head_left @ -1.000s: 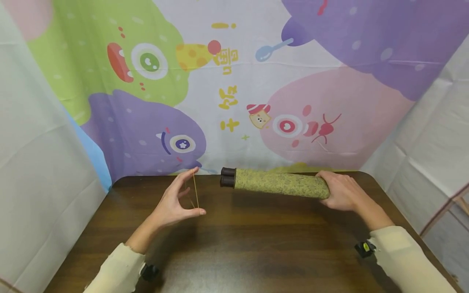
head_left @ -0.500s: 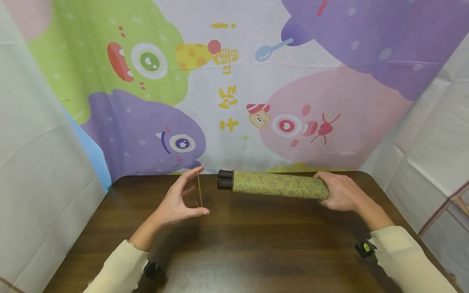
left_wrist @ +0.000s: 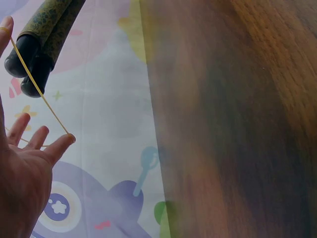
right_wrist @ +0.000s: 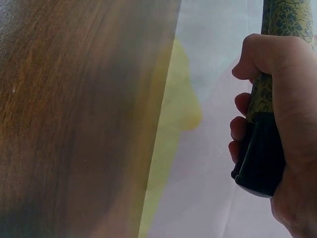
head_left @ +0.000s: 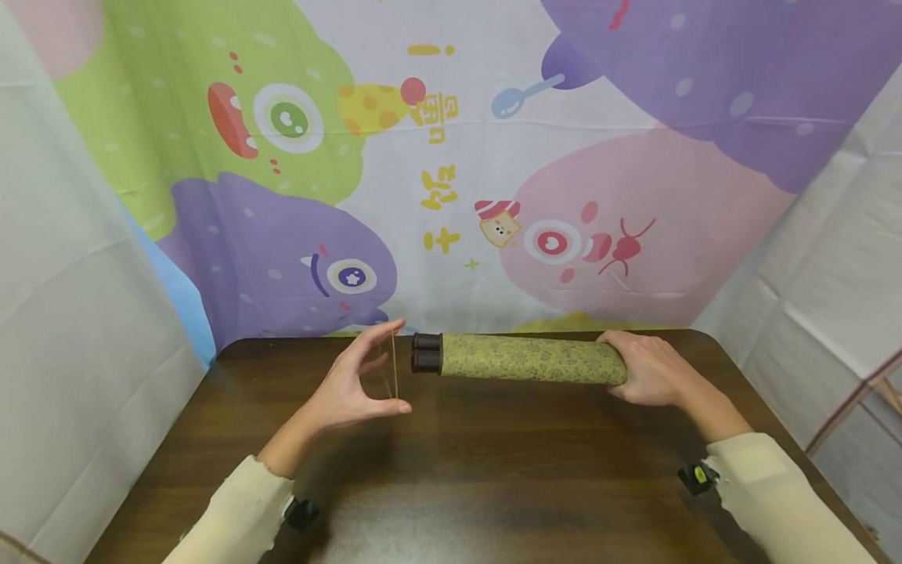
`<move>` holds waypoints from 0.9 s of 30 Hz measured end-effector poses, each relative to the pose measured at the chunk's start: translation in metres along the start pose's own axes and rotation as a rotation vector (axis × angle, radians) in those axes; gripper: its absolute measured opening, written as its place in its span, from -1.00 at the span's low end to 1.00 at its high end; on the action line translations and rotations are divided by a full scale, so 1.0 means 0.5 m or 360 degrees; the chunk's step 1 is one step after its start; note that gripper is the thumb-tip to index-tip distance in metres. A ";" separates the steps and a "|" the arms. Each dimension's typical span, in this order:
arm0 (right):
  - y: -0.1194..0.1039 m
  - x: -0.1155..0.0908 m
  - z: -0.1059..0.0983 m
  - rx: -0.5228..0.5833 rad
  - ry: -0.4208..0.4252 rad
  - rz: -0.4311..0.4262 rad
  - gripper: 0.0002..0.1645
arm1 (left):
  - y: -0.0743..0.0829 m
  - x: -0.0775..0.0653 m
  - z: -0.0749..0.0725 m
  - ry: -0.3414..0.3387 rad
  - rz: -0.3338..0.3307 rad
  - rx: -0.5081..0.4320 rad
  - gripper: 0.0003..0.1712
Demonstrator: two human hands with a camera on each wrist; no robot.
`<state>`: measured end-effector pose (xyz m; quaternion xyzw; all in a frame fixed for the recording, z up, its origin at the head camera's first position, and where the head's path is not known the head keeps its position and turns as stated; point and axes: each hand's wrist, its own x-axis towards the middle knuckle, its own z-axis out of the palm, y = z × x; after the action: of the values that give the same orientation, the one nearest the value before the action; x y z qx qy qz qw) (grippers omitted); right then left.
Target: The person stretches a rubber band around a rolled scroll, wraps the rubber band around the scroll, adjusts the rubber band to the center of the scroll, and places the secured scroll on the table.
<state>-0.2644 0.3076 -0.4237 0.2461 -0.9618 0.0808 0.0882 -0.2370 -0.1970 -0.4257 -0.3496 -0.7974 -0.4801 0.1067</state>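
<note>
Above the table (head_left: pixel 535 486), the right hand (head_left: pixel 648 372) grips a floral green scroll (head_left: pixel 528 359); the spread left hand (head_left: pixel 344 393) stretches a yellow band (head_left: pixel 395 364).

Yellow Chinese lettering is printed on the far cloth backdrop (head_left: pixel 437 301), just left of its middle. The line is turned on its side, with the tops of the characters set toward the left, and is read upward from the end nearest the table (head_left: pixel 493 486). First 干 (head_left: pixel 441 240) is seen, then 饭 (head_left: pixel 438 188), then what appears to be 噜 (head_left: pixel 440 108), and the line is closed by an exclamation mark (head_left: pixel 423 49). To the right of 干 and slightly nearer the table, a small green plus-like sign (head_left: pixel 471 265) is printed. In the left wrist view, the yellow strokes (left_wrist: pixel 26 110) are partly cut off by fingers and cannot be read.
</note>
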 end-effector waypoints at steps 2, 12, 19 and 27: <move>-0.001 0.000 -0.002 -0.0003 0.0008 -0.0011 -0.11 | 0.001 0.003 0.000 -0.0004 0.0027 -0.0012 0.38; 0.000 -0.001 -0.005 0.0031 0.0084 -0.0071 -0.16 | 0.000 0.019 0.010 -0.0020 0.0201 -0.0012 0.38; -0.002 -0.001 0.000 0.0075 0.0044 -0.0083 -0.16 | 0.004 0.025 0.020 -0.0031 0.0202 -0.0016 0.39; -0.010 0.004 0.003 0.0075 0.0035 -0.0113 -0.17 | 0.014 0.032 0.030 -0.0040 0.0169 0.0011 0.40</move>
<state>-0.2637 0.3020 -0.4244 0.2813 -0.9493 0.1029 0.0958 -0.2415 -0.1752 -0.4206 -0.3970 -0.7807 -0.4667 0.1231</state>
